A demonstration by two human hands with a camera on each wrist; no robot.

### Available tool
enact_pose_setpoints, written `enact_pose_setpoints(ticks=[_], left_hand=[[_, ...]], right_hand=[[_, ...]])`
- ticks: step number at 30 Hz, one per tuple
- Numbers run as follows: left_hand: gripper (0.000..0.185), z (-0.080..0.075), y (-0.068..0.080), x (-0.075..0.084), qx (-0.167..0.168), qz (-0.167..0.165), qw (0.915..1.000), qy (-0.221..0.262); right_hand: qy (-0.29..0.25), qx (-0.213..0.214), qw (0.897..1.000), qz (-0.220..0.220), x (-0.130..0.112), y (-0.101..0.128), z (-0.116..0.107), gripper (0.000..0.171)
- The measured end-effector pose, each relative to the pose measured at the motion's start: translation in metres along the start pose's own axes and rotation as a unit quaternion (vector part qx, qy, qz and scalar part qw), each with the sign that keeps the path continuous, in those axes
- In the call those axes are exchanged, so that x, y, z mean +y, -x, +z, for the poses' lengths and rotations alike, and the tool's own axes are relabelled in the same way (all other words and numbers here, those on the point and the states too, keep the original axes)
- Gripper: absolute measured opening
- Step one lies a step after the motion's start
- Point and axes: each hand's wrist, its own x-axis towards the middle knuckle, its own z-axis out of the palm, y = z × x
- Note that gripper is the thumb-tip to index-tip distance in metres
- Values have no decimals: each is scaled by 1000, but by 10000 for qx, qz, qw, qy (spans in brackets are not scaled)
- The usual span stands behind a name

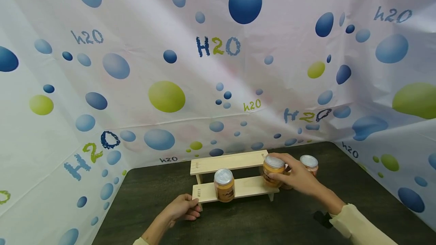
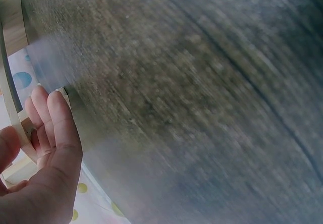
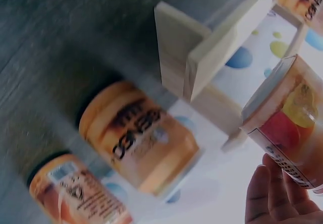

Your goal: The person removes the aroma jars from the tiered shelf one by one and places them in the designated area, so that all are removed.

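Where the dark desk [image 1: 245, 222] meets its front-left stretch, the left hand [image 1: 182, 209] rests with its fingers [image 2: 53, 120] curled round the left end of the wooden rack [image 1: 235, 173], thumb beneath and fingertips on the lower step's corner post. One rack stands here, a two-step shelf set toward the back middle of the desk, close under the bubble-printed backdrop [image 1: 218, 56].

Jars number four in all. One jar on the lower step [image 1: 224, 185] stands upright with a silver lid, left of the step's middle and apart from both hands. Further right, the held jar [image 1: 273, 171] is upright at the right end of the rack, over the lower step; whether its base touches the wood cannot be told. The right hand [image 1: 299, 179] grips it from the right side, fingers wrapped about its wall and thumb toward the lid. Behind that hand stands the back jar [image 1: 309, 165], upright on the desk just off the rack's right end, and the right wrist view shows one more, the hidden jar [image 3: 139, 135], standing beside it, mostly covered by the hand in the head view.

Open desk lies along the whole front edge between the two forearms, and wider to the right of the jars toward the right-hand edge. Left of the rack, a narrower strip runs to the backdrop.
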Motion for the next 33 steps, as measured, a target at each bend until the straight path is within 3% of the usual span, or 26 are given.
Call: enact_pose_setpoints(ticks=[6,12,19,33], left_hand=[[26,-1,0,0,-26,27,10000,12],[27,-1,-1,-1,-39,47,10000,15],[27,-1,-1,-1,-65,29,10000,29],[28,-1,1,1,6,-49,10000,48]], right_hand=[[57,111,9998,127,5,3,-18,59],[444,387,9981,184,7,7,-31,61],[880,555,9939,365,14,16,-41,62],[1129,723,9899,466,41,43,-55,61]])
